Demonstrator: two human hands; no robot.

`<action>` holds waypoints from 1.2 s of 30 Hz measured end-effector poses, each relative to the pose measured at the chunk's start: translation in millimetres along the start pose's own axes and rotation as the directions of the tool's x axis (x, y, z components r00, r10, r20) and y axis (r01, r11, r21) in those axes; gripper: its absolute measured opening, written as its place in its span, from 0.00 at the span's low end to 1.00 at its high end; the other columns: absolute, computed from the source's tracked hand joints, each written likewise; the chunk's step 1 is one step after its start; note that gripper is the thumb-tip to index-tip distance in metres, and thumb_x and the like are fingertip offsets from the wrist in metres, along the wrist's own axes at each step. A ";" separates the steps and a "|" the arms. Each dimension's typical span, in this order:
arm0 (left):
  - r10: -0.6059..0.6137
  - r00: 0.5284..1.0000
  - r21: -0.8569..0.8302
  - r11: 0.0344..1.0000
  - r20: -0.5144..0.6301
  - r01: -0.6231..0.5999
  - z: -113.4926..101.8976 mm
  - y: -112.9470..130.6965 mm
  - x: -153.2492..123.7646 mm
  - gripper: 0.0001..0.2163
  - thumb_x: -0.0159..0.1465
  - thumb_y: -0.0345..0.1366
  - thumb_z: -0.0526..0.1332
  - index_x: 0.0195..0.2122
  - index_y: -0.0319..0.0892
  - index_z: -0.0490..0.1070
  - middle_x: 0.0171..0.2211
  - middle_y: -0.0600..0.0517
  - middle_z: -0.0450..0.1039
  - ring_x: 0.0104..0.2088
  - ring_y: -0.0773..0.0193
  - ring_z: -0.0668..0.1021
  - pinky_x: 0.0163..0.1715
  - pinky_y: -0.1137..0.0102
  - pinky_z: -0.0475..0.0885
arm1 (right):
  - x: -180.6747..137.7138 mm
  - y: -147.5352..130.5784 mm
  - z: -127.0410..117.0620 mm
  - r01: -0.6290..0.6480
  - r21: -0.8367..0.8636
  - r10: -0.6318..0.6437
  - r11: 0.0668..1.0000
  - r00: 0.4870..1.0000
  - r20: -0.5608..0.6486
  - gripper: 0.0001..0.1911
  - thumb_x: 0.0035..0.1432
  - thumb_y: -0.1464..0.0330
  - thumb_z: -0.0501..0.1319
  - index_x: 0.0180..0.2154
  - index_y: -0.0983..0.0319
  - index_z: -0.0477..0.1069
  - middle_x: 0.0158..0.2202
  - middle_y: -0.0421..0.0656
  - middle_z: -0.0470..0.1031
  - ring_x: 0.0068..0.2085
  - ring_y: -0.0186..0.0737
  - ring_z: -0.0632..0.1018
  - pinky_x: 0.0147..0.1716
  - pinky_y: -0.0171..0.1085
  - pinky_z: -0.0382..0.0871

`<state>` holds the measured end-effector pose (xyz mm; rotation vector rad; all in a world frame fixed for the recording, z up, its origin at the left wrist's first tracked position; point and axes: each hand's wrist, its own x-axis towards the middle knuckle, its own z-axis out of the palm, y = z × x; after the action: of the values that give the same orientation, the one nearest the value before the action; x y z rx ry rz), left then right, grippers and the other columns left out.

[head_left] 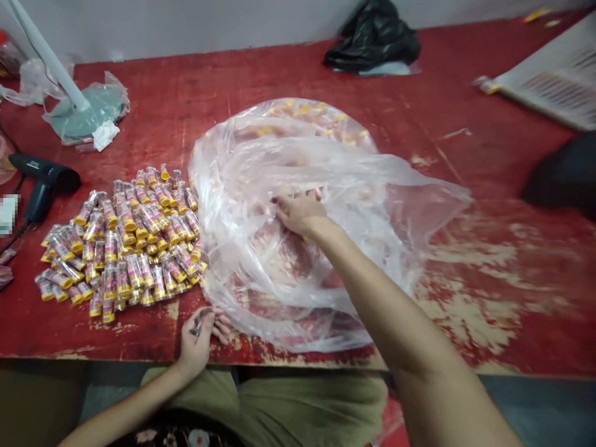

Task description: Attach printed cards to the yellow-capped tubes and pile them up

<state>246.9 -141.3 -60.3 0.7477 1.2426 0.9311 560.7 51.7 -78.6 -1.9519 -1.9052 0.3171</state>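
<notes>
In the head view, the right hand (302, 212) reaches over the large, crumpled, translucent plastic bag (242, 248), its fingers bent down among the folds near the middle; whether they are apart or clamped on anything I cannot tell, since the fingertips are partly lost in blur and film. The bag spreads in a rough round on the red-painted wooden table (475, 161), a loose flap trailing to the right of that hand, and small yellow-ended pieces (305, 110) show through its far side, beyond the grip. The left hand (205, 332) rests at the near table edge, palm turned up, thumb and fingers curled loosely together on a small, dark, shiny piece (199, 321) that lies between thumb and palm. Just beyond and to the left of this hand is the heap of small, clear-wrapped, purple-and-white tubes with yellow ends (135, 239), its right side touching or nearly touching the bag. To the heap's left lies a black handheld dryer (44, 180), and a crumpled black plastic bag (372, 37) sits well apart, near the wall.
</notes>
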 end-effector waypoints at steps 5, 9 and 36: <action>0.039 0.998 -0.016 0.999 0.042 -0.038 -4.0 3.0 4.9 0.26 0.55 0.57 0.75 0.37 0.36 0.79 0.32 0.42 0.84 0.24 0.61 0.82 0.23 0.68 0.78 | -102.4 -3.0 -30.1 0.018 0.147 -0.029 0.989 0.997 0.073 0.19 0.69 0.56 0.60 0.55 0.55 0.79 0.62 0.52 0.73 0.57 0.50 0.78 0.60 0.54 0.73; -0.049 0.993 -0.180 0.981 0.112 0.069 5.8 21.9 -8.6 0.25 0.53 0.53 0.78 0.41 0.37 0.79 0.35 0.42 0.84 0.32 0.57 0.86 0.32 0.65 0.82 | -183.0 -39.5 -60.0 -0.013 0.427 0.145 0.904 0.949 -0.279 0.18 0.71 0.56 0.56 0.53 0.55 0.78 0.56 0.51 0.76 0.51 0.45 0.80 0.53 0.49 0.78; -0.223 0.966 -0.321 0.912 0.134 0.255 65.2 31.2 -28.8 0.26 0.36 0.36 0.86 0.32 0.39 0.75 0.28 0.58 0.79 0.26 0.71 0.79 0.20 0.80 0.68 | -261.0 -144.7 -6.3 -0.214 0.602 0.420 0.769 0.880 -0.223 0.15 0.73 0.60 0.52 0.34 0.57 0.70 0.34 0.41 0.74 0.36 0.39 0.75 0.40 0.39 0.73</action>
<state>303.7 -151.9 -8.1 0.3540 1.0293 0.8649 419.8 -208.6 -39.6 -1.7592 -1.0745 0.5250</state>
